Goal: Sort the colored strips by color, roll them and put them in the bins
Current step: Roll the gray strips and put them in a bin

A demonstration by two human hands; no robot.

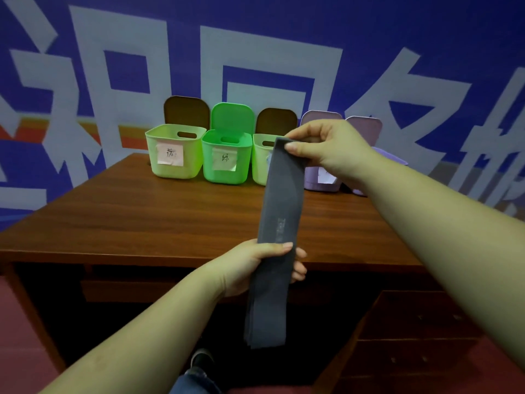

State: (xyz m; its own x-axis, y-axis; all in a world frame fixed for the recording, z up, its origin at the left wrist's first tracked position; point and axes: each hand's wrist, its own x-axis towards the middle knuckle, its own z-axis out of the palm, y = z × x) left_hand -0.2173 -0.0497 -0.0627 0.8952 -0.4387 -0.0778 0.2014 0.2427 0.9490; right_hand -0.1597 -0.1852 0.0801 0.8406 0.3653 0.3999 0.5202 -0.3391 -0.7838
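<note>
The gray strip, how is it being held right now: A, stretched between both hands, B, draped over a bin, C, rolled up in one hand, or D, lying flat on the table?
A: the right hand pinches the top end of the gray strip and the left hand grips it lower down.

One head-worn wide-angle camera is looking forward and down from the person's own eye level, sitting close above the wooden desk [170, 223]. It is facing the blue lettered wall [284, 29] behind the desk, and both forearms are reaching in from the bottom edge.
</note>
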